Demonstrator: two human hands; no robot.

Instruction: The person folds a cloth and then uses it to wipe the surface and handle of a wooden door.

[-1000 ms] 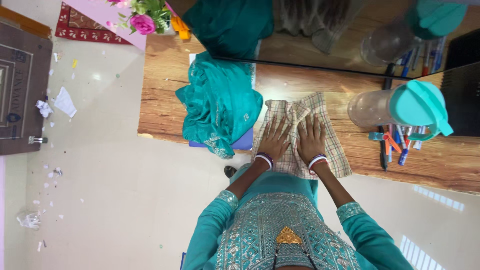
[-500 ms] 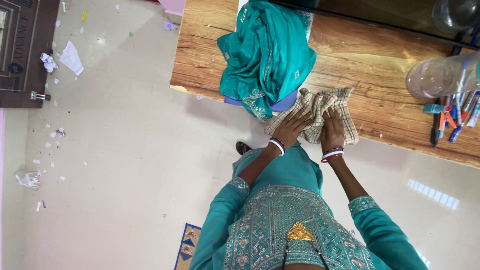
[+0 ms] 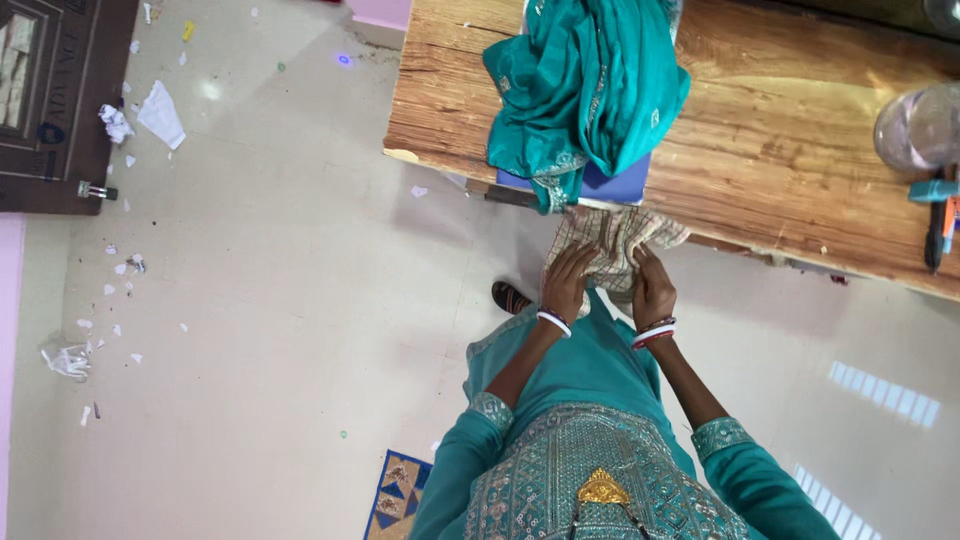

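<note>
1. Checked cloth point(image 3: 610, 245), beige with thin crossing lines, hanging half off the near edge of the wooden counter point(image 3: 800, 170), bunched and creased between both hands.
2. Left hand point(image 3: 568, 285) closed on the cloth's left side, fingers curled into the folds; right hand point(image 3: 652, 290) closed on its right side, just beside the left.
3. Likely very light and wholly limp: no stiffness, sagging wherever unsupported, so prone to slide off the counter edge under its own drape.
4. Not fragile, not slippery; woven surface probably gives a sure grip with little pressure.
5. Best hold judged at the corners or along one hem, spread apart, rather than at the crumpled middle.
6. Teal embroidered fabric point(image 3: 590, 90) heaped on a blue flat thing point(image 3: 620, 185) close behind; clear jar point(image 3: 920, 125) well apart at right.
</note>
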